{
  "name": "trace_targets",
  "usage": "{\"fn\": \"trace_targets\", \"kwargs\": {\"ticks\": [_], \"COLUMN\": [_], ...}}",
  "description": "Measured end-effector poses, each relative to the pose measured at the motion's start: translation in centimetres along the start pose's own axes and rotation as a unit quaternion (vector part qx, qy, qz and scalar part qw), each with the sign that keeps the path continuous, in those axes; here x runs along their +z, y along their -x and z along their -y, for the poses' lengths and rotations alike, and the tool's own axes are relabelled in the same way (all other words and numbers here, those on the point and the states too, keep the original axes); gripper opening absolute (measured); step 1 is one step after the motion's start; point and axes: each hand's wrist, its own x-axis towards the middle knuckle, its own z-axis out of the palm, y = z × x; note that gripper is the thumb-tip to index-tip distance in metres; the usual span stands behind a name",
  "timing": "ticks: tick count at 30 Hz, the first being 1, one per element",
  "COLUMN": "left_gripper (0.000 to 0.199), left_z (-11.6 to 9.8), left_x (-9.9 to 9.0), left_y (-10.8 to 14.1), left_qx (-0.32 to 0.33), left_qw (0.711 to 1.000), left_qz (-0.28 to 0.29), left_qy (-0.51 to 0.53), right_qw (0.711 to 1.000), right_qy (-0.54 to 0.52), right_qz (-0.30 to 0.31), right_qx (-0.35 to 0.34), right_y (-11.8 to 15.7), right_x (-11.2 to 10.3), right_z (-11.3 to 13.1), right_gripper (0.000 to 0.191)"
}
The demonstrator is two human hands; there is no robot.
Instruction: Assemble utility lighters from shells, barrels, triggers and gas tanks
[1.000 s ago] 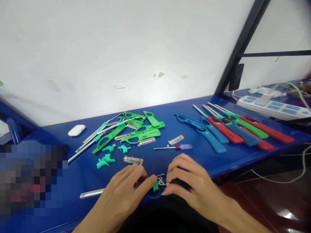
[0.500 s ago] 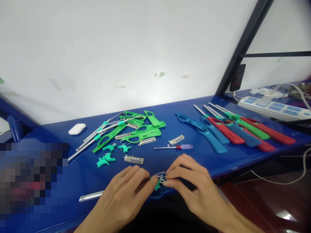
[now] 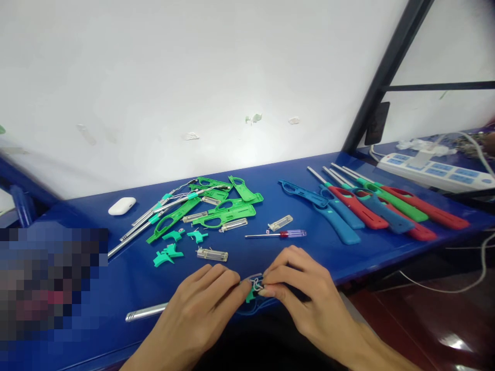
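My left hand point(image 3: 203, 304) is closed around a partly built long-nosed lighter at the table's front edge. Its blue casing half point(image 3: 257, 309) shows below my fingers, and its metal tube point(image 3: 145, 312) sticks out to the left. Inside the casing sit a green trigger point(image 3: 250, 296) and a curled white wire point(image 3: 256, 283). My right hand point(image 3: 309, 293) pinches at the wire with thumb and fingertips; the exact grip is partly hidden. Beyond my hands lie a clear fuel tank point(image 3: 212, 254), green triggers point(image 3: 168, 254) and a screwdriver point(image 3: 278, 234).
Green casing halves point(image 3: 228, 214) and metal tubes point(image 3: 154, 211) are heaped at the back. Lighters in red point(image 3: 359, 208), blue and green lie on the right, beside a loose blue casing half point(image 3: 301, 191). A white earphone case point(image 3: 122, 206) and a power strip point(image 3: 436, 172) flank them.
My hands stay almost in place, with only slight finger movement at the white wire. Nothing on the table has visibly moved.
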Motion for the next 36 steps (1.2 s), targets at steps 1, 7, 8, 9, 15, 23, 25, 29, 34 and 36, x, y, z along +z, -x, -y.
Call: {"fn": "trace_targets", "kwargs": {"ticks": [1, 7, 8, 9, 15, 23, 25, 29, 34, 36], "left_gripper": [0.039, 0.039, 0.039, 0.039, 0.039, 0.039, 0.04, 0.04, 0.044, 0.046], "left_z": [0.1, 0.4, 0.4, 0.4, 0.3, 0.0, -0.1, -0.1, 0.1, 0.1], "left_x": [0.0, 0.3, 0.3, 0.3, 0.2, 0.7, 0.7, 0.6, 0.6, 0.7], "left_y": [0.1, 0.7, 0.8, 0.8, 0.7, 0.8, 0.8, 1.0, 1.2, 1.3], "left_qx": [-0.001, -0.007, -0.008, -0.01, -0.002, -0.02, -0.02, -0.02, -0.017, -0.02], "left_qw": [1.0, 1.0, 1.0, 1.0, 1.0, 1.0, 1.0, 1.0, 0.999, 0.999], "left_qz": [0.0, 0.007, 0.007, 0.007, 0.016, -0.002, -0.007, 0.005, 0.03, 0.034], "left_qy": [0.003, 0.012, 0.013, 0.011, 0.002, -0.002, -0.003, -0.003, -0.012, -0.016], "right_qw": [1.0, 1.0, 0.999, 0.999, 1.0, 1.0, 1.0, 0.999, 0.997, 0.997], "right_qy": [0.0, 0.011, 0.014, 0.016, 0.001, -0.023, -0.027, -0.032, -0.024, -0.024], "right_qz": [-0.002, -0.007, -0.008, -0.009, -0.005, -0.009, -0.004, 0.041, 0.071, 0.07], "right_qx": [-0.005, -0.024, -0.028, -0.032, -0.023, 0.007, 0.005, -0.012, -0.029, -0.026], "right_y": [0.0, 0.1, 0.1, 0.1, 0.1, 0.1, 0.0, -0.3, -0.3, -0.1], "right_x": [0.0, 0.2, 0.2, 0.2, 0.0, 0.1, -0.1, -0.8, -1.2, -1.1], "right_z": [0.0, -0.4, -0.5, -0.5, -0.4, -0.1, -0.2, -0.8, -1.3, -1.3], "right_gripper": [0.014, 0.014, 0.014, 0.015, 0.014, 0.014, 0.014, 0.009, 0.007, 0.011]}}
